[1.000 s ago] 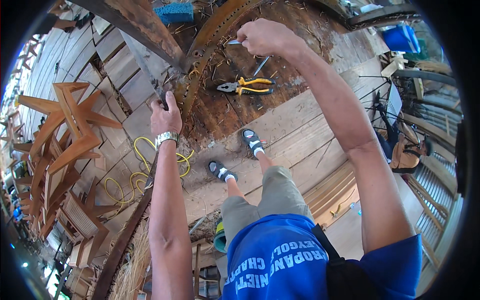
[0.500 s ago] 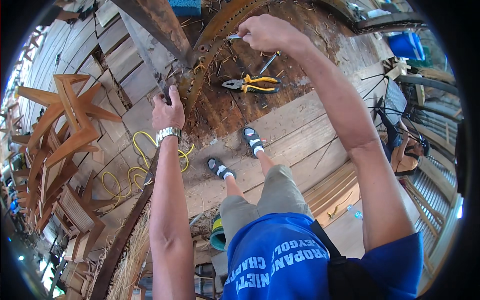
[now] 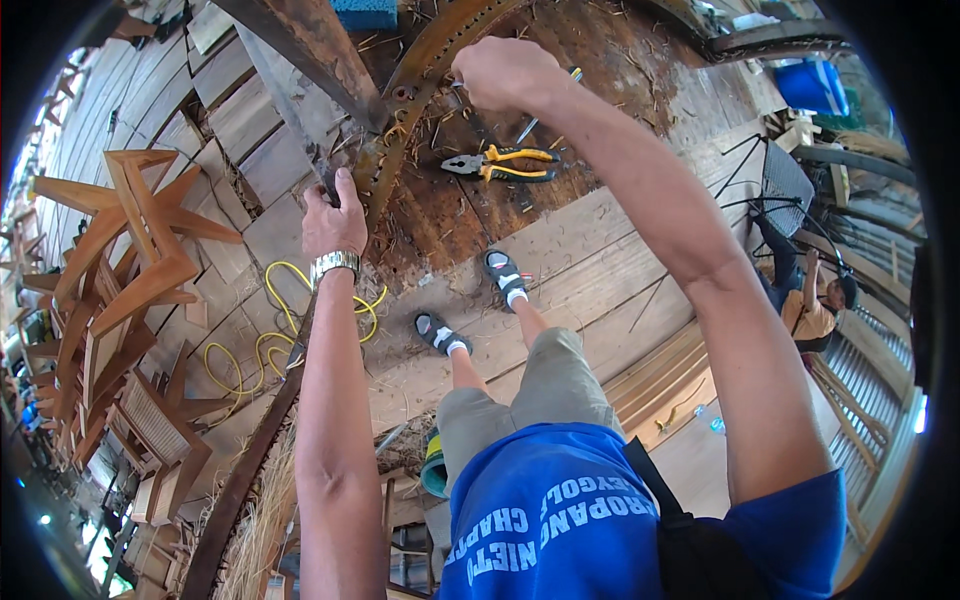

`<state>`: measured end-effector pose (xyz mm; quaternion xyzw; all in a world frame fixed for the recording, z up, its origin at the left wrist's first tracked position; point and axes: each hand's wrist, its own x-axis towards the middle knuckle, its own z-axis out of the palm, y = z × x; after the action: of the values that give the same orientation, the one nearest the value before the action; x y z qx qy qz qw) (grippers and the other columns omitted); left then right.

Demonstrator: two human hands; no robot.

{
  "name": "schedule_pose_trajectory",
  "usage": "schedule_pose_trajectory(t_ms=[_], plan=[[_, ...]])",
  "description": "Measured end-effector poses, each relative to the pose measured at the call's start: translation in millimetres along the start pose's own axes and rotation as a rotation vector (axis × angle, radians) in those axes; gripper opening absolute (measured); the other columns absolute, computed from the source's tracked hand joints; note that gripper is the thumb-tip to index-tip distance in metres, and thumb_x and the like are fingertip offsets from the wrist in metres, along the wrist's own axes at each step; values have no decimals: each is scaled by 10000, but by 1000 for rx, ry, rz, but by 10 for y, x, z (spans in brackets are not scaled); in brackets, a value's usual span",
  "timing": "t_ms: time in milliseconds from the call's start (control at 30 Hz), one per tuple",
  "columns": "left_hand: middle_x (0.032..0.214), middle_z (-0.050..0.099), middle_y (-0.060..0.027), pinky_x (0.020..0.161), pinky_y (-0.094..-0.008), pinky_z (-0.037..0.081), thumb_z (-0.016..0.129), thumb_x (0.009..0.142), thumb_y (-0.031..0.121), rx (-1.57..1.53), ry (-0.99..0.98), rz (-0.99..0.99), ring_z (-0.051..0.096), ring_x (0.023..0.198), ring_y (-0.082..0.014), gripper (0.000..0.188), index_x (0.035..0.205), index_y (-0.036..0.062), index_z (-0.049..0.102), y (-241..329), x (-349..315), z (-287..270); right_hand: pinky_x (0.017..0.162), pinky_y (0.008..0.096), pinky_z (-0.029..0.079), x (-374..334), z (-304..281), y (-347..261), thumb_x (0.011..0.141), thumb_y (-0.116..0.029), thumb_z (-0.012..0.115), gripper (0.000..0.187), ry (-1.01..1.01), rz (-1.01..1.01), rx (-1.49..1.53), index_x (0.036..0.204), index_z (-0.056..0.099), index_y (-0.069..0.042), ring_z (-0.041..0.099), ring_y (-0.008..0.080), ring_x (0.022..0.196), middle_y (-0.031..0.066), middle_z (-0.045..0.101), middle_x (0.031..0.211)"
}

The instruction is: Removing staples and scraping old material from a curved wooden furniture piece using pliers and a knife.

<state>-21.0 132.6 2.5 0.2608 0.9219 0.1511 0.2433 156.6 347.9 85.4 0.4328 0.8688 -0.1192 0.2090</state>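
My left hand [image 3: 335, 218], with a metal-band watch at the wrist, is closed on the edge of a curved wooden frame [image 3: 388, 165]. A row of small holes runs along the frame's rim, and bits of fibre stick out of some. My right hand [image 3: 508, 75] is a fist over the frame's far part. It is closed on a slim, pale, pointed tool [image 3: 457, 84], nearly all hidden by the fingers. Right of the frame lie combination pliers [image 3: 505, 164] with yellow-and-black handles. A thin screwdriver-like tool [image 3: 528, 130] lies partly behind my right wrist.
A dark upright wooden beam [image 3: 320, 55] stands beyond my left hand. Yellow cord [image 3: 262, 350] coils on the planks at left, near stacked wooden chair parts [image 3: 140, 240]. A blue bucket [image 3: 812, 88] is at far right. Another person [image 3: 812, 315] sits at the right.
My right hand has shifted slightly left along the frame, and the pale tool tip shows less. The left hand stays on the frame.
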Motion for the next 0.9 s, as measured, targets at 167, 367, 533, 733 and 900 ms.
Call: schedule_pose_trajectory(t_ms=[167,367,533,733,900], plan=[[1144,705,-229,936,-511,497,413,910,709,-1,3,3,658,1103,-419,771,1331,80,561,-23,29,-13,900,451,550,-121,-282,72,911,-154,592,302,-9,-142,27,1186,711,-122,693,324,1046,142,734,1088],[1143,705,-231,929,-512,499,408,908,716,6,17,6,659,1099,-420,781,1338,82,558,-3,-4,-2,918,444,540,-181,-266,93,928,-184,612,296,-11,-199,99,1203,706,-124,687,321,1066,125,730,1114],[1139,705,-233,920,-513,500,405,904,725,13,15,-2,661,1093,-422,791,1344,85,558,-23,42,-7,899,457,551,-119,-182,-93,901,-120,569,331,-23,-94,33,1204,701,-135,686,321,1071,121,723,1134],[1127,709,-235,920,-510,500,400,901,728,8,20,18,661,1091,-424,800,1339,78,562,-18,26,38,878,459,557,-82,14,-3,907,-148,562,307,-81,-77,-20,1177,707,-147,688,319,1043,119,726,1091],[1144,705,-234,933,-507,495,400,903,725,20,11,-3,657,1099,-427,802,1337,70,564,-54,40,-12,885,452,541,-342,-125,10,926,-206,591,276,51,-150,189,1161,721,-142,695,301,1009,115,739,1021]])
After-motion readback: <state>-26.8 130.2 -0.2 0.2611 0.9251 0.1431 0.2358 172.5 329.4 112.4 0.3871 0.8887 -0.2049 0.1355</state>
